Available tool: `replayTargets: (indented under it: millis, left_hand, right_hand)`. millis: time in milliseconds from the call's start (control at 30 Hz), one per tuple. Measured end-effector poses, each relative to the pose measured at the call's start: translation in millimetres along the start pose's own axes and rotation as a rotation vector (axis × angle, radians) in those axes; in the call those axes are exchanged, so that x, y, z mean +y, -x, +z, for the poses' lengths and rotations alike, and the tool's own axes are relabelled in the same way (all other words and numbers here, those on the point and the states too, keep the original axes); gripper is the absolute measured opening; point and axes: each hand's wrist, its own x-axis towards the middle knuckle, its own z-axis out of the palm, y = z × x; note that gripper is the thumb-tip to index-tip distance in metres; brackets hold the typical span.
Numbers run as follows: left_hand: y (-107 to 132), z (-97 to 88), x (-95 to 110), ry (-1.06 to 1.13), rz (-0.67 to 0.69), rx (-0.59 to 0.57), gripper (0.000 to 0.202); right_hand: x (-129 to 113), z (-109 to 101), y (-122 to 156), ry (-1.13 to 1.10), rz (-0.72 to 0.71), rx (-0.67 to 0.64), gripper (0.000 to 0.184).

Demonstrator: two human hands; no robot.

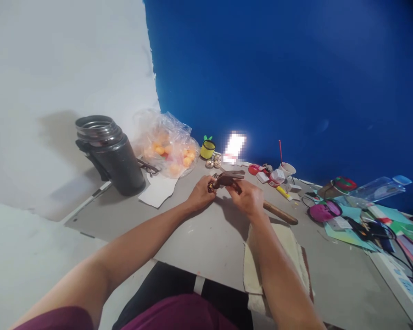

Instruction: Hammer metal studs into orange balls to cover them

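My right hand [248, 198] is closed around a hammer just below its dark head [231, 178]; the wooden handle [280, 213] sticks out to the right over the grey table [206, 238]. My left hand [201, 193] is pinched on a small dark and gold object [211, 187] right against the hammer's head. Both hands meet at the middle of the table.
A dark metal flask [112, 156] stands at the left beside a plastic bag of orange balls [168, 149]. A yellow cup [207, 149], small boxes [271, 176], a folded cloth [282, 256], coloured paper and cables [371, 227] crowd the right.
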Motion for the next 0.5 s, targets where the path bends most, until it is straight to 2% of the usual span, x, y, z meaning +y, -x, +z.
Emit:
replayTargets:
  millis: [167, 367, 500]
  left_hand:
    - [-3.2, 0.9, -5.2, 0.027, -0.010, 0.008, 0.027]
    - [-3.1, -0.9, -2.4, 0.098, -0.067, -0.006, 0.025]
    - [-3.1, -2.8, 2.0, 0.110, -0.070, 0.005, 0.025]
  right_hand:
    - [3.5, 0.0, -0.4, -0.006, 0.043, 0.085, 0.030]
    - [3.9, 0.7, -0.8, -0.021, 0.019, -0.008, 0.029]
    - [4.1, -1.4, -0.5, -0.004, 0.033, 0.118, 0.033]
